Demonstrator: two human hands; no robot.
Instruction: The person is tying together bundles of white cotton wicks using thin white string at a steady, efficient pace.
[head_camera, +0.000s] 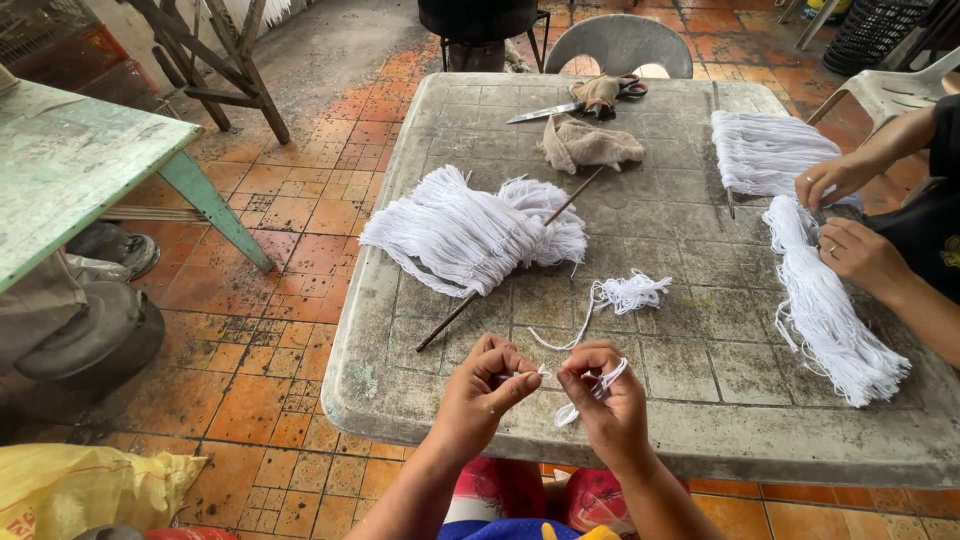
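Observation:
My left hand (482, 392) and my right hand (606, 398) meet at the near edge of the worn grey table (690, 250). Both pinch a few white threads (570, 412), which trail up to a small loose tuft of white thread (630, 292). A large bundle of white threads (470, 235) hangs on a thin brown stick (445, 322) in the middle of the table, beyond my hands.
Another person's hands (850, 215) work white thread bundles (825, 315) at the right. A beige cloth (590, 145) and scissors (565, 108) lie at the far side. A grey chair (620, 45) stands behind, a green table (70, 165) at left, a yellow sack (80, 490) on the tiled floor.

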